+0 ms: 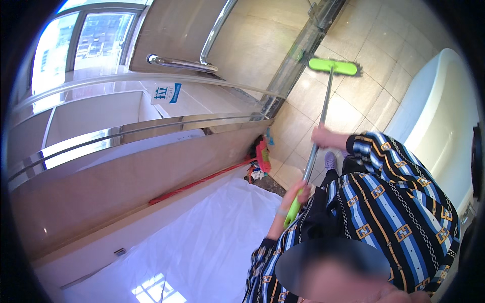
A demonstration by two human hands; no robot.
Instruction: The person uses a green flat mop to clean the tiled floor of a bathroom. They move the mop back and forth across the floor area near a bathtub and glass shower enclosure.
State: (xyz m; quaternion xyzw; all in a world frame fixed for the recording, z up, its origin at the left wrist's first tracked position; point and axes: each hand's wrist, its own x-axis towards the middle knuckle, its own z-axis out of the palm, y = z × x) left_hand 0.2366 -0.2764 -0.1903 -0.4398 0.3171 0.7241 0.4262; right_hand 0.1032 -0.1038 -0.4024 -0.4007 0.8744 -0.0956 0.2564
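Observation:
A long-handled floor brush with a green head (333, 66) and dark bristles rests on the beige tiled floor (350, 94), near a dark stone threshold. Its metal pole (326, 104) runs down towards me. Around the middle of that pole my right hand (322, 137) is closed. Lower down, my left hand (300, 192) grips the pole just above the green end grip (293, 210).
A white bathtub (432, 113) stands on the right. Glass with a metal handle (182, 64) and a sign is at upper left. A red-handled broom (262, 154) leans in the corner beside white plastic sheeting (212, 227). The dark threshold (303, 57) crosses the floor.

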